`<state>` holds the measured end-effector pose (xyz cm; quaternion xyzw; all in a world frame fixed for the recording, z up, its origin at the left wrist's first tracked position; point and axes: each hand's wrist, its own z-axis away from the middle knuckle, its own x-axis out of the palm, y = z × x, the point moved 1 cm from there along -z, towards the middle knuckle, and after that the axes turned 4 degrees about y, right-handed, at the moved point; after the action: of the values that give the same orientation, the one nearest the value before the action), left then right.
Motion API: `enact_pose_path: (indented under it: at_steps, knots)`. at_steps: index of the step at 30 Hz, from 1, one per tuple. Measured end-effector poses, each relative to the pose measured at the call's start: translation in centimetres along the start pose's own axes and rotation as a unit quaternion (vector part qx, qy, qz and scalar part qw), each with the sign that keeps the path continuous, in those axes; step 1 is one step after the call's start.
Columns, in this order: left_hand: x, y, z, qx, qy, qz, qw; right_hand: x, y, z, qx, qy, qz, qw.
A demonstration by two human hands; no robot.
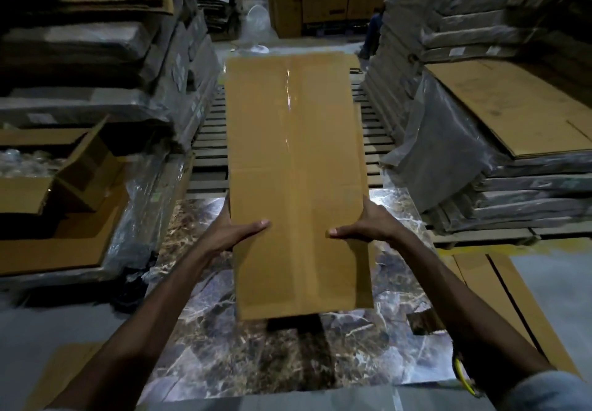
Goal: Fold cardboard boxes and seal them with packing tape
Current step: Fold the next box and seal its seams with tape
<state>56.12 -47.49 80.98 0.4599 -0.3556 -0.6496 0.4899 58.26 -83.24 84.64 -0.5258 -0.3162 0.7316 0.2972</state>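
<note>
Cardboard box [294,154], long and brown, gripped at its near third by both hands. Left hand [235,234] on the left edge, right hand [368,223] on the right edge. Thumbs lie flat on the top face and point inward; the fingers wrap under and are hidden.

Clear tape strip [290,96] runs lengthwise down the box centre and is glossy at the far end. The near end of the box sits over a marble-patterned slab [224,346] with a dark shadow beneath it. The far end reaches over a slatted wooden pallet [208,141].

- Left: open carton [38,186], flap up, clear plastic inside.
- Right: plastic-wrapped stack [512,186] with a flat cardboard sheet [512,106] on top.
- Near right: flat cardboard on the floor [499,282].
- Yellow-and-black object [461,375] by the right forearm, can't tell what it is.
- Far: more brown boxes [288,13], blurred.
</note>
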Motion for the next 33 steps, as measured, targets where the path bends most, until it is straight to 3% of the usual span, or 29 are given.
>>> enact_pose_path:
  at_steps: [3, 5, 10, 13, 17, 20, 25, 27, 30, 33]
  knots:
    - [-1.0, 1.3, 1.7, 0.074, 0.069, -0.060, 0.993, 0.3, -0.7, 1.0, -0.061, 0.057, 0.004, 0.997]
    - [-0.5, 0.9, 2.8, 0.079, 0.113, -0.073, 0.988, 1.1, -0.4, 1.8, -0.067, 0.086, 0.008, 0.994]
    - [2.4, -4.4, 5.6, 0.039, 0.122, -0.042, 0.991, 4.9, 3.3, 4.7, -0.044, 0.127, -0.042, 0.990]
    - [4.5, -7.5, 7.6, 0.022, 0.127, -0.085, 0.988, 7.9, 6.8, 7.4, -0.028, 0.135, -0.057, 0.989]
    - [5.7, -11.5, 9.4, 0.012, 0.131, -0.082, 0.988, 11.3, 12.5, 9.0, -0.011, 0.126, -0.029, 0.992]
    - [5.9, -11.9, 9.9, 0.005, 0.135, -0.058, 0.989, 11.8, 12.2, 9.0, -0.030, 0.106, -0.002, 0.994]
    - [3.5, -6.8, 10.6, -0.036, 0.147, 0.022, 0.988, 8.1, 9.5, 9.1, -0.002, 0.100, -0.029, 0.995]
    - [1.1, -3.7, 10.7, -0.034, 0.190, 0.102, 0.976, 5.1, 7.4, 9.2, 0.031, 0.164, -0.116, 0.979]
    - [-1.6, 2.9, 11.6, 0.003, 0.195, 0.217, 0.957, -0.8, 1.3, 8.9, 0.054, 0.233, -0.306, 0.922]
    - [-3.7, 10.7, 11.4, 0.014, 0.117, 0.207, 0.971, -6.6, -5.4, 8.3, 0.017, 0.140, -0.338, 0.930]
